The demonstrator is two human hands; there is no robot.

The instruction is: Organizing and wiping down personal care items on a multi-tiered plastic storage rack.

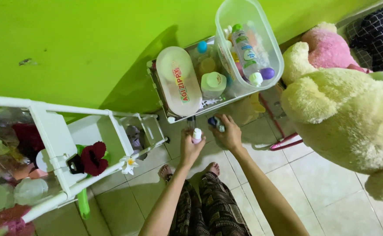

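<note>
Dark patterned trousers (213,205) and two bare feet on pale floor tiles (331,183) are seen nearest the lens. The left hand (190,146) is closed around a small white-capped pink bottle (196,135). The right hand (228,133) is curled over a small blue-and-white bottle (216,123). Both are held just below a white wire shelf (174,119) carrying a clear plastic tub (226,22) of toiletry bottles. A large cream plush bear (353,118) sits at right.
</note>
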